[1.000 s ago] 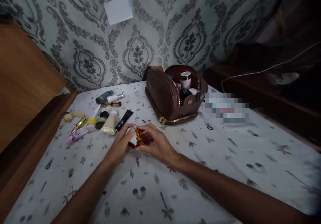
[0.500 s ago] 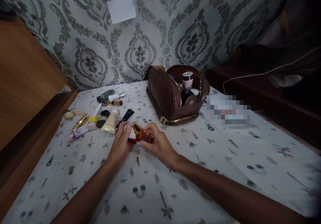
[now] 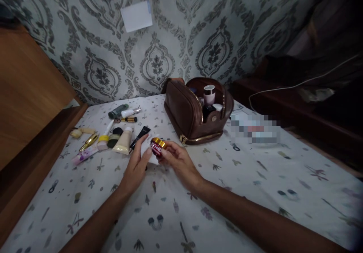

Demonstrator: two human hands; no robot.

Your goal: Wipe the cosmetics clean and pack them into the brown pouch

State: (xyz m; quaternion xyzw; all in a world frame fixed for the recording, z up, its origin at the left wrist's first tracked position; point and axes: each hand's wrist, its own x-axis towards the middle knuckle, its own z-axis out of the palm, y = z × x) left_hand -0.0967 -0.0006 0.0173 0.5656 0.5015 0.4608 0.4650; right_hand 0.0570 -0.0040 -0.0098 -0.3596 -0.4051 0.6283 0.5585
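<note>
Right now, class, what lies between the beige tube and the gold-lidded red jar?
The head view shows, from the beige tube toward the red jar: the black tube, left hand and white tissue or cloth.

Dim, cool light falls over a printed cloth (image 3: 176, 222) here in the room, its source impossible to tell from where I stand. Small glints mark the gold-lidded jar (image 3: 157, 146) and the zipper (image 3: 202, 136) of a brown bag (image 3: 181, 107). The far right sinks to near black. The patterned wall (image 3: 157, 64) looks fairly clear at center but smears and stretches toward the edges. Coarse square blocks blur one pixelated patch (image 3: 255, 129) at right.
</note>
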